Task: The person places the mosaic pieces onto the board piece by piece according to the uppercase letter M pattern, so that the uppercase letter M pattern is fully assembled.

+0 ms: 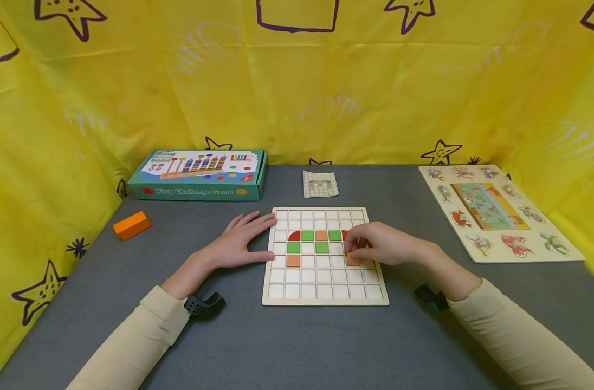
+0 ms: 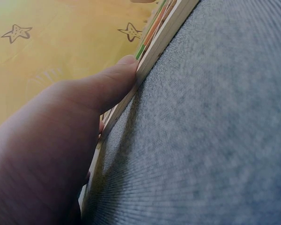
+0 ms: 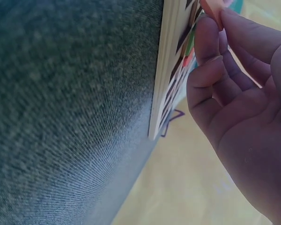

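A pale wooden grid board (image 1: 325, 300) lies flat on the table, with several green, red and orange tiles in its upper and middle cells. Between thumb and forefinger, my right hand (image 1: 387, 244) pinches an orange square tile (image 3: 213, 11) at the right side of the grid. Its fingers partly hide a red tile (image 1: 345, 234). My left hand (image 1: 236, 244) has its fingers extended against the board's left edge, the thumb touching the rim. At the grid's left are a rounded red tile (image 1: 294, 236), a green tile (image 1: 294, 247) and an orange tile (image 1: 293, 261).
Behind the board lies a small pattern card (image 1: 320, 185). A Ring Challenge Game box (image 1: 194, 176) stands at the back left, with an orange block (image 1: 133, 225) in front of it. A sea-animal puzzle board (image 1: 472, 233) lies at the right. A yellow cloth (image 1: 297, 81) encloses the table.
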Demonstrator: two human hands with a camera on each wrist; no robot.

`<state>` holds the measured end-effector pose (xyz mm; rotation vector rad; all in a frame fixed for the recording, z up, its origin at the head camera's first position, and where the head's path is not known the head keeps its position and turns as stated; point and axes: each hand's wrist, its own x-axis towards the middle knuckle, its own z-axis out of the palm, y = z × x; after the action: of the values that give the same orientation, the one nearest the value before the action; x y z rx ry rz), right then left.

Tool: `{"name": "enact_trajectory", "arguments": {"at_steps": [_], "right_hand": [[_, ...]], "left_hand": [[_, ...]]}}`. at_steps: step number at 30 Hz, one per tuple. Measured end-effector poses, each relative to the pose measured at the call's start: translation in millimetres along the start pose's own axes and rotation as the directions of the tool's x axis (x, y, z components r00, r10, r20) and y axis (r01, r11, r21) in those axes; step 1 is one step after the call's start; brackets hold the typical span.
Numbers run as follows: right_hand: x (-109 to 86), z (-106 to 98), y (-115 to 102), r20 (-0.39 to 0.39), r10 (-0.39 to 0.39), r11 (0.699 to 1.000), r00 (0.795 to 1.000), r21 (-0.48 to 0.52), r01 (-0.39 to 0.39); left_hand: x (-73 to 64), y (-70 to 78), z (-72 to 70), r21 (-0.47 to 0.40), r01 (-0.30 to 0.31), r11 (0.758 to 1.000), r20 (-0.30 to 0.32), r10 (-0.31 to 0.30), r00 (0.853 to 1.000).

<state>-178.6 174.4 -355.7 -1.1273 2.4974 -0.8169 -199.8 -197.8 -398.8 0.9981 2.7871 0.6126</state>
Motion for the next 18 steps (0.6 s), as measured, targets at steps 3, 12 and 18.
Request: {"name": "enact_trajectory", "arguments": {"at_steps": [3, 12, 18], "right_hand": [[0.0, 2.2, 0.4, -0.005, -0.007, 1.000, 1.000, -0.005, 0.007], [-0.8, 3.0, 0.0, -0.005, -0.008, 1.000, 1.000, 0.007, 0.008], [-1.0, 1.6, 1.5, 0.000, 0.007, 1.000, 1.000, 0.014, -0.007]], "left_hand": [[-0.1, -0.1, 0.4, 0.002, -0.002, 1.000, -0.003, 0.002, 1.000], [-0.2, -0.3, 0.6, 0.000, -0.006, 1.000, -0.006, 0.006, 1.000], [-0.6, 0.1, 0.2, -0.001, -0.004, 1.000, -0.002, 0.004, 1.000]]}}
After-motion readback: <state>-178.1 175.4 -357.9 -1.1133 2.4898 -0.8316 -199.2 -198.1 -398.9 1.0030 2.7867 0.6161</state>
